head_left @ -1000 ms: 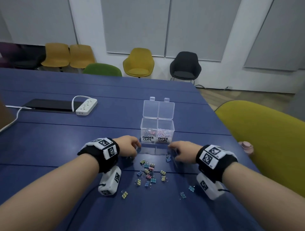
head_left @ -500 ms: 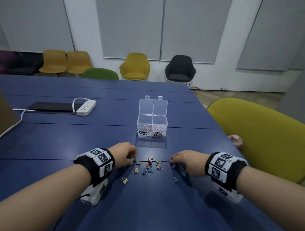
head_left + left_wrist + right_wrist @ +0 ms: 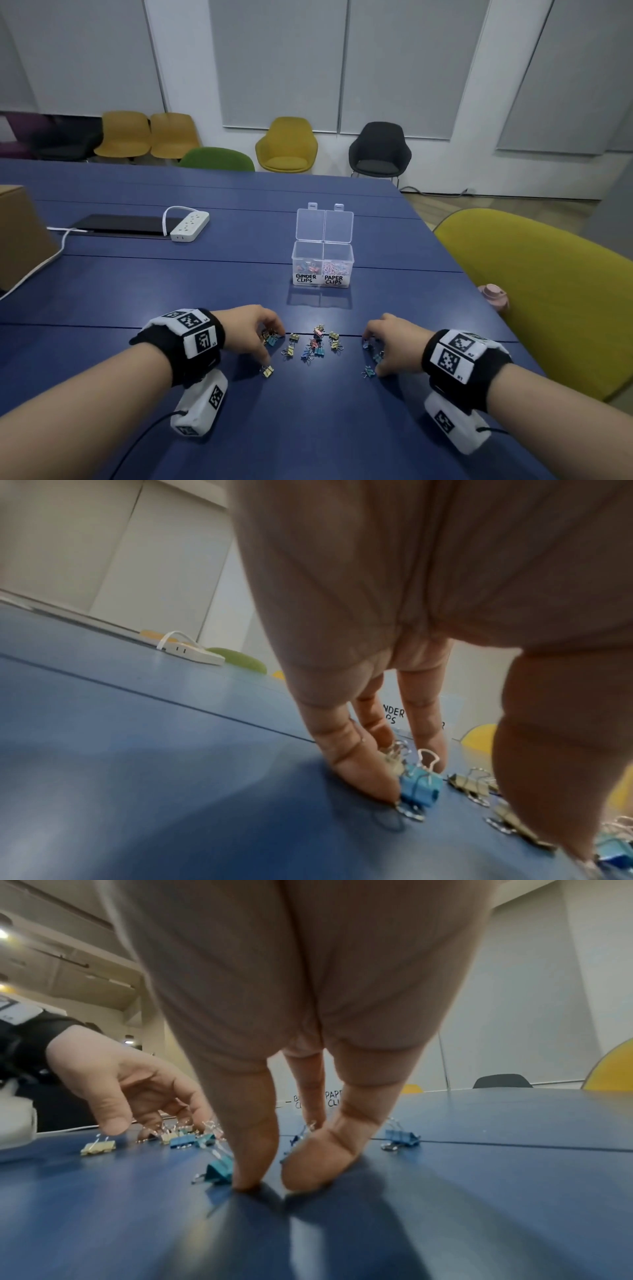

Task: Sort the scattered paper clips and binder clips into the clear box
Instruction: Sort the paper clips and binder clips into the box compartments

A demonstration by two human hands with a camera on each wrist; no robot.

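Head view: left hand [image 3: 251, 329] and right hand [image 3: 394, 342], fingers spread downward, bracket a cluster of small metal binder clips [image 3: 313, 344] on a smooth blue table [image 3: 205, 274]; the clear plastic box [image 3: 322, 263], lid up, stands beyond with bare tabletop between.
Left wrist: straight fingertips [image 3: 363, 775] press the table, touching a blue clip [image 3: 419, 785].
Right wrist: fingertips [image 3: 253, 1158] planted on the table, touching a teal clip [image 3: 219, 1172]; nothing pinched.

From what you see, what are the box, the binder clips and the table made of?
Box: clear, hard-looking plastic; its contents and the hinged lid show through. Binder clips: probably painted sheet-metal bodies in blue, yellow and pink with shiny wire handles, which glint in the wrist views. Table: smooth blue surface with a soft sheen and seams; laminate or painted board, cannot tell which.
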